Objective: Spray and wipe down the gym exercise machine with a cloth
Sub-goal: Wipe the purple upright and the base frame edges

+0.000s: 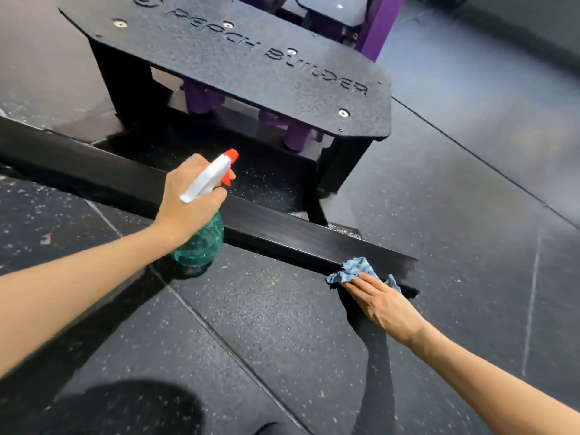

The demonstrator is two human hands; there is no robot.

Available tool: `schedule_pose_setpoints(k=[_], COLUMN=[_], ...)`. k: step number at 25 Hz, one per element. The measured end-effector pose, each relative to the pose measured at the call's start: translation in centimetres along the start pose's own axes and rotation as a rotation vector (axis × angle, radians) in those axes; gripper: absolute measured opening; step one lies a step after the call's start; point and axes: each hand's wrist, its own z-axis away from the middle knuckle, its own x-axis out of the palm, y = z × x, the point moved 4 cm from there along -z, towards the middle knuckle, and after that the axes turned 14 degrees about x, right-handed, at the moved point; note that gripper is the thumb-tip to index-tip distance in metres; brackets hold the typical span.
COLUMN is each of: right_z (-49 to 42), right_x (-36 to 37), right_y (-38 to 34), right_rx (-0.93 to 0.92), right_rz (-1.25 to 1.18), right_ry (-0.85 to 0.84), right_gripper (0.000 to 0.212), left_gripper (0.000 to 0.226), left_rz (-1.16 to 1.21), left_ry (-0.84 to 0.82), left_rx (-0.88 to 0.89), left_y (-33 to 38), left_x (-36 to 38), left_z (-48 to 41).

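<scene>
My left hand (188,202) grips a spray bottle (202,241) with a green body and a white and orange trigger head, held over the black floor bar (282,233) of the machine, nozzle facing the footplate. My right hand (383,304) lies flat with straight fingers on a blue cloth (357,270), pressing it against the right end of that bar. Above the bar stands the black textured footplate (251,67) lettered "PEACH BUILDER".
Purple frame parts (378,23) rise behind the footplate, and purple stubs (201,100) sit under it. Speckled black rubber floor tiles (266,334) lie all around. A pale wall (47,58) stands at the left.
</scene>
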Motion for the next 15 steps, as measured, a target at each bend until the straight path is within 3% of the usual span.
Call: schedule_pose_setpoints(k=[3,5,7,9,12,14,15], right_z=[3.5,3.9,1.8,-2.1,-9.5,-14.0,-15.7], right_x=[0.8,-0.3,-2.2,-4.3,-5.5,-5.1,-4.5], right_y=[2.2,3.1,3.4,4.3,6.8,6.1,4.8], right_rx=[0.062,0.083,0.209,0.497,1.077,1.314,1.346], right_rz=[-0.014,-0.155,-0.357,-0.652,-1.131,-1.267,-1.252], right_ry=[0.083,0.119,0.212,0.284,0.204,0.020,-0.135], right_gripper=[0.056,0.039,0.037,0.045,0.039,0.045,0.052], left_gripper=[0.027,0.025,0.025,0.026,0.026,0.027,0.028], left_rz=[0.009,0.005,0.004,-0.003,-0.028,-0.037,-0.042], left_ry=[-0.015,-0.032,-0.025,-0.015,0.005,0.024,0.034], left_rx=[-0.039,-0.040,-0.039,-0.043,-0.044,-0.058,-0.071], left_y=[0.2,0.4,0.3,0.3,-0.4,-1.4,-2.0], left_x=[1.3,1.5,1.4,1.0,0.0,-0.8,-1.2], left_z=[0.3,0.3,0.2,0.2,0.5,0.9,1.0])
